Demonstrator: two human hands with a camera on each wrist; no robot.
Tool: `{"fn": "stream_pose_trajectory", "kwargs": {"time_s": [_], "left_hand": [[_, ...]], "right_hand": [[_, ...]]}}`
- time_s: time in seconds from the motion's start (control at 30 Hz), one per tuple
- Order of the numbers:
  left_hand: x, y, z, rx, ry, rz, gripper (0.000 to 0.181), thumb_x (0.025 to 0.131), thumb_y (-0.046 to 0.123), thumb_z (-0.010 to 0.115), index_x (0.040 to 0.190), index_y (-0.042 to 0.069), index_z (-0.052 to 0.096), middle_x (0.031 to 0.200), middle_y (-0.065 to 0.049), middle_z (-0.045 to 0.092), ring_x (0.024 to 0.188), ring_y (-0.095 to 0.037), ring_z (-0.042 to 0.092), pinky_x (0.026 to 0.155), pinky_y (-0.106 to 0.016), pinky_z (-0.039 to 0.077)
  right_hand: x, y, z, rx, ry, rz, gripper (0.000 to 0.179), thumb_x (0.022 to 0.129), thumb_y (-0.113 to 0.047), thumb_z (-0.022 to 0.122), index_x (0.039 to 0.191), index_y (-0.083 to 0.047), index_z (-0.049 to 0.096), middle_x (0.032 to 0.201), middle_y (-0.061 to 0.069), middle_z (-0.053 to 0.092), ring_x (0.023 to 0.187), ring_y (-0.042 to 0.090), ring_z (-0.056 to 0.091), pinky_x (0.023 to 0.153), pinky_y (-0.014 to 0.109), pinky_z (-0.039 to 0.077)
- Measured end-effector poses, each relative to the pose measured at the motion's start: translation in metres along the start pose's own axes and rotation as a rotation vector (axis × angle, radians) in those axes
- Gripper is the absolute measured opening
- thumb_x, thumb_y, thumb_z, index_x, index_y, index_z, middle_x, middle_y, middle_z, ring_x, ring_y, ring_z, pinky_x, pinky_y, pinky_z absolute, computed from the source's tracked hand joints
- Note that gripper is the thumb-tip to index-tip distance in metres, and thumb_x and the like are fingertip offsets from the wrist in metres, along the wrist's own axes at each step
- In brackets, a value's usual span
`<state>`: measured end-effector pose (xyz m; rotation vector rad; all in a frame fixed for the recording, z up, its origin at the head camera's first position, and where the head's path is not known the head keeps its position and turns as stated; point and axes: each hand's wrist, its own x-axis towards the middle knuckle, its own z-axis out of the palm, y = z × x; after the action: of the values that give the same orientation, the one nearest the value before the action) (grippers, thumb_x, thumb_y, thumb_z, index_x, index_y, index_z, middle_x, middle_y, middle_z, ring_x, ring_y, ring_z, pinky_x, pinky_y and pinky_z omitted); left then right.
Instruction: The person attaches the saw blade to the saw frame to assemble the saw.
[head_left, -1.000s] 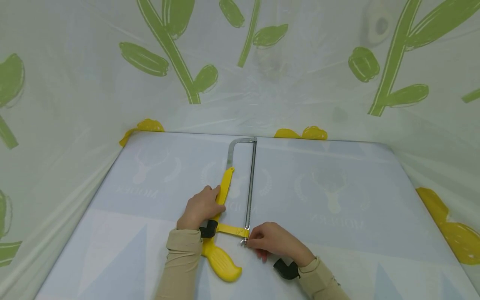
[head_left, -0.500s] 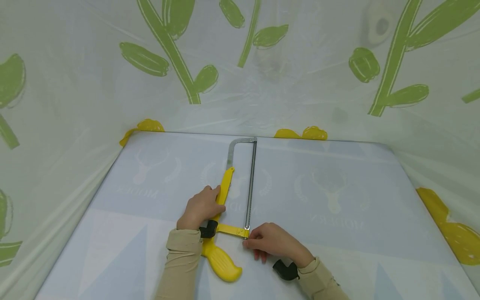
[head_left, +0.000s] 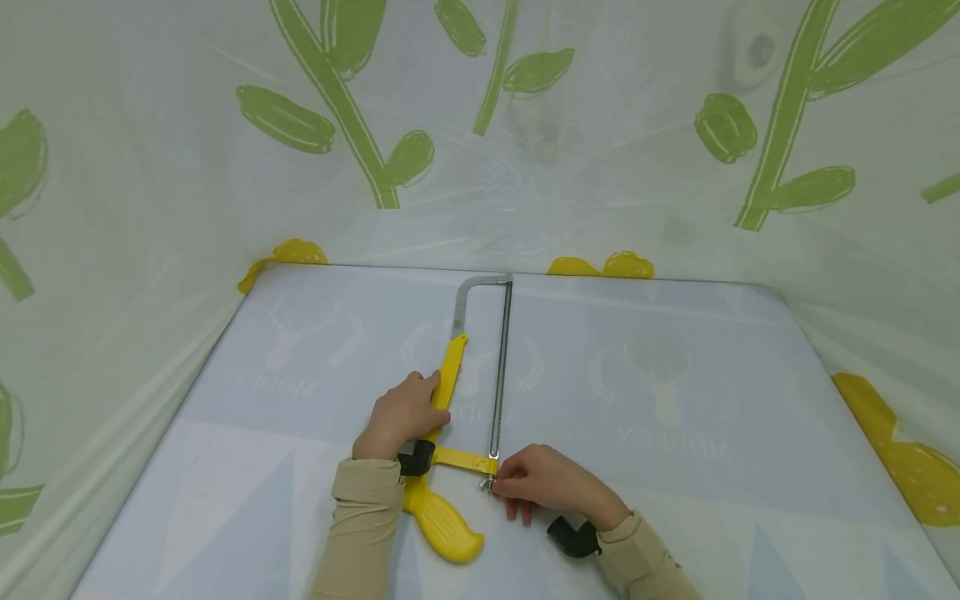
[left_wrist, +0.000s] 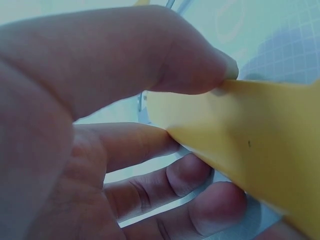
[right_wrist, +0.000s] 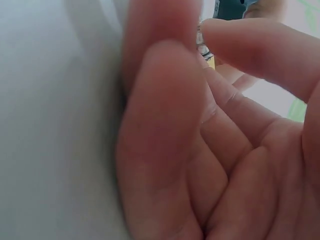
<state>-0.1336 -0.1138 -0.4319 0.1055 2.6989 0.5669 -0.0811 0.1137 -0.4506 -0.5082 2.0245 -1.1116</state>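
A hacksaw [head_left: 453,367] with a yellow and grey frame lies flat on the table, its yellow handle [head_left: 448,529] towards me and its blade [head_left: 501,375] on the right. My left hand [head_left: 405,414] grips the yellow frame bar above the handle. In the left wrist view the thumb presses one edge of the bar [left_wrist: 270,135] and the fingers lie along the other. My right hand [head_left: 551,479] pinches the small silver wing nut [head_left: 487,484] at the blade's near end between thumb and index finger. The right wrist view shows the other fingers [right_wrist: 160,135] curled low by the table surface.
A pale printed cover lies over the table [head_left: 675,533]. Behind and at both sides hangs a translucent curtain [head_left: 637,167] with green leaves and yellow flowers. A black wrist mount [head_left: 573,537] sits at the right cuff, another [head_left: 418,458] at the left.
My right fingertips moved over the wing nut, covering it, then came back a little to the right, so it shows again. My left hand and the hacksaw have stayed in place.
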Motion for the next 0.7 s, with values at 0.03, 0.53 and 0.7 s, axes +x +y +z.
{"fn": "stream_pose_trajectory", "kwargs": {"time_s": [0.03, 0.53, 0.7], "left_hand": [[0.0001, -0.0002, 0.0002, -0.001, -0.001, 0.0, 0.068, 0.077, 0.03, 0.06, 0.138, 0.011, 0.036, 0.11, -0.013, 0.048, 0.066, -0.019, 0.047, 0.056, -0.031, 0.039], [-0.0003, 0.0005, -0.0005, -0.002, -0.014, 0.0, 0.068, 0.077, 0.03, 0.059, 0.138, 0.011, 0.035, 0.111, -0.013, 0.048, 0.067, -0.02, 0.047, 0.057, -0.031, 0.039], [-0.0001, -0.0002, -0.0001, 0.002, -0.019, -0.013, 0.068, 0.078, 0.03, 0.058, 0.139, 0.012, 0.034, 0.112, -0.013, 0.047, 0.066, -0.019, 0.047, 0.057, -0.031, 0.039]], "right_hand": [[-0.0001, 0.0, -0.0002, 0.007, 0.002, -0.001, 0.018, 0.085, -0.029, 0.058, 0.079, -0.014, 0.067, 0.058, 0.001, 0.061, 0.046, 0.018, 0.057, 0.045, 0.029, 0.044], [-0.0004, -0.0015, 0.0011, 0.01, 0.023, 0.001, 0.016, 0.08, -0.029, 0.064, 0.077, -0.014, 0.065, 0.057, 0.001, 0.061, 0.047, 0.019, 0.058, 0.047, 0.031, 0.047], [-0.0003, -0.0034, 0.0022, -0.006, 0.031, 0.006, 0.028, 0.082, -0.04, 0.059, 0.073, -0.014, 0.066, 0.057, 0.0, 0.062, 0.047, 0.019, 0.059, 0.047, 0.031, 0.046]]}}
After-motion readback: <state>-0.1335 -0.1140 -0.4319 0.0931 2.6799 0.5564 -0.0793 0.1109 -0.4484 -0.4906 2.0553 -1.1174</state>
